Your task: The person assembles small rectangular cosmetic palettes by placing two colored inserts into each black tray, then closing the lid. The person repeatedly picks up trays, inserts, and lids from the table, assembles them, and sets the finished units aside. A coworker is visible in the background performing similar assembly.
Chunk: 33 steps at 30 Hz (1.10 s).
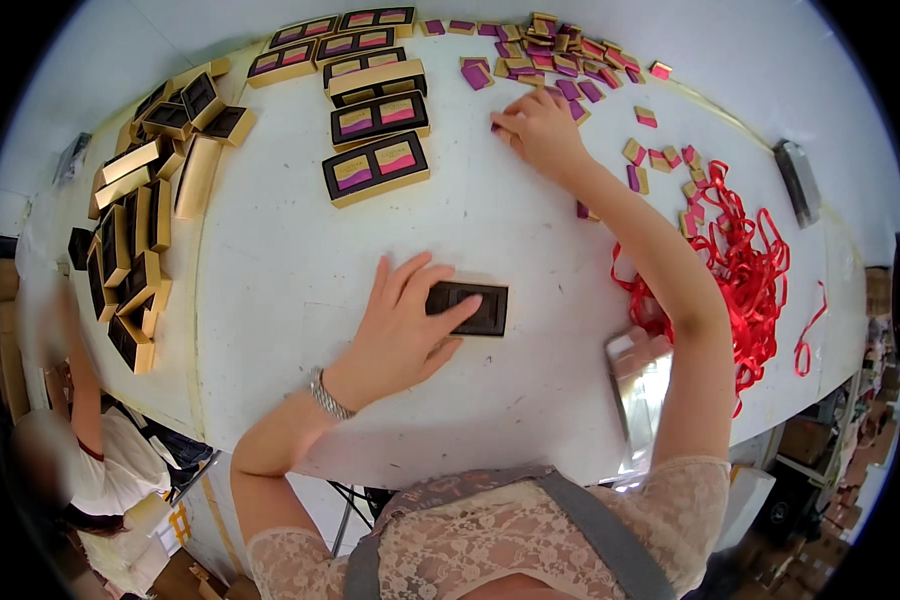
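Note:
Near the middle of the table lies a dark tray box (490, 318) with a gold side. My left hand (400, 315) is over its left part, the index finger inside and the other fingertips spread around its edges, steadying it. Farther off to the right, my right hand (542, 130) has its fingers closed at a small purple piece, mostly hidden by the fingertips. Just beyond that hand is a pile of small flat wrapped pieces (540, 50) in purple, pink and gold. Filled boxes (375, 170), each showing a purple and a pink piece, form rows at the far left of centre.
Dark-and-gold boxes (120, 245) are heaped along the left side. Tangled red ribbon loops (740, 290) lie at the right, near loose pieces (660, 160). A shiny clear packet (638, 395) is by my right arm. Another person (120, 455) is at the lower left.

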Tool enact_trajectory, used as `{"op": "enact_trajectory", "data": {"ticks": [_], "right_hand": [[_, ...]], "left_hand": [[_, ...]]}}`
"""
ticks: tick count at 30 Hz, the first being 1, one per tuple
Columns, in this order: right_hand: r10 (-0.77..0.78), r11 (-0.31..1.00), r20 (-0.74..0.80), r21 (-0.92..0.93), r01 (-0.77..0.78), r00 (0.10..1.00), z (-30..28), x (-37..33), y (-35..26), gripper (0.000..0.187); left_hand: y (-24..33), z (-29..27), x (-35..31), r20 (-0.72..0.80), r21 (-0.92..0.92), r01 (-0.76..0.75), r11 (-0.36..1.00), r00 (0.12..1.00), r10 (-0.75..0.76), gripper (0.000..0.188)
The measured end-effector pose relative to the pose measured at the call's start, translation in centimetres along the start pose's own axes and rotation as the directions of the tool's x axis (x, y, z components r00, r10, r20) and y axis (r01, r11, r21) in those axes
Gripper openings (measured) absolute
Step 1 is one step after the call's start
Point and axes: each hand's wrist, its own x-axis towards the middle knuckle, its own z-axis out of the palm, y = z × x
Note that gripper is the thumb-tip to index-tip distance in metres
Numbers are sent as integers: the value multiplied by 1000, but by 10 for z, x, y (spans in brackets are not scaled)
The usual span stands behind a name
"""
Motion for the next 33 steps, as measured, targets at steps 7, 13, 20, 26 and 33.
{"op": "enact_trajectory", "data": {"ticks": [7,13,20,26,33], "right_hand": [[-189,810,-57,555,188,980,-88,-77,-115,18],[-393,855,-63,342,390,917,-82,-93,-150,41],[245,938,-9,255,-235,969,-95,-93,-25,25],[591,768,113,-381,-515,799,-65,-84,63,30],[497,787,323,224,-575,805,-70,-69,51,21]], "left_hand": [[-20,22,10,-19,-474,231,850,962,-272,108],[-23,35,0,-126,-451,240,860,937,-327,103],[-18,31,9,-154,140,-57,988,985,79,70],[-21,31,6,-146,130,-41,991,987,60,66],[-37,27,4,-203,102,53,993,979,-31,64]]}}
